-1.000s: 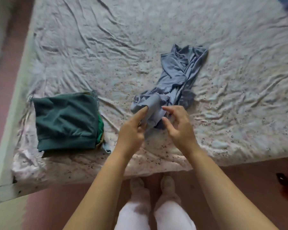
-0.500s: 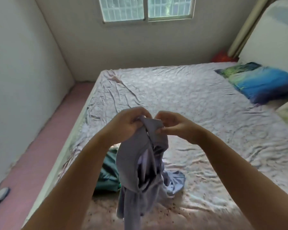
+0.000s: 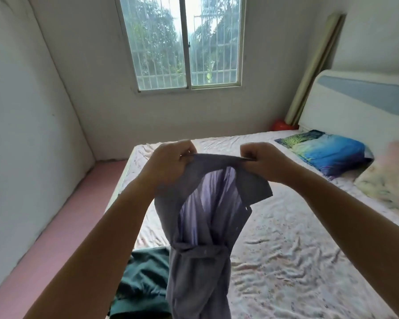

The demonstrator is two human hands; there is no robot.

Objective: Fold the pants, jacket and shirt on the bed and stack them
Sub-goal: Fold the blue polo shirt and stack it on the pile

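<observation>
Plainly both sets of fingers are curled tight: left hand point(image 3: 171, 162) and right hand point(image 3: 263, 162) each pinch the top edge of the thin grey-lilac cloth garment point(image 3: 198, 261). It hangs twisted above the pink-sheeted bed point(image 3: 286, 249) — likely held up to shake straight — beside the folded dark green garment point(image 3: 143, 277).

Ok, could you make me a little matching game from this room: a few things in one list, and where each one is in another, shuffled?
Things:
1 grey-blue shirt
2 green garment
3 blue pillow
4 red round object

Places:
A on the bed, by the headboard
B far corner, beside the headboard
C held up by the left hand and right hand
D on the bed's near left edge

Pairs: 1-C, 2-D, 3-A, 4-B
</observation>
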